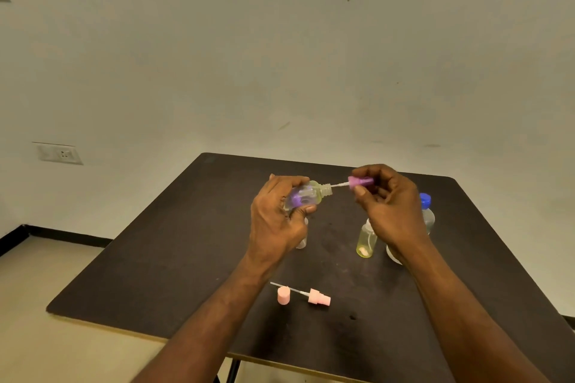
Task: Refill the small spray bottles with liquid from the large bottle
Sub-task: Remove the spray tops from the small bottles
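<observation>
My left hand (277, 218) grips a small clear spray bottle (311, 194), tilted on its side above the dark table (174, 242), its threaded neck pointing right. My right hand (389, 205) pinches a purple spray head (361, 182); its white dip tube reaches toward the bottle's mouth. A small yellow-tinted bottle (366, 239) stands uncapped below my right hand. The large clear bottle with a blue cap (427, 211) stands behind my right wrist, mostly hidden.
A pink spray head with its tube (317, 296) and a pink cap (283, 295) lie near the table's front. Another small clear bottle (301, 241) stands partly hidden behind my left hand. The table's far edge sits close to the wall.
</observation>
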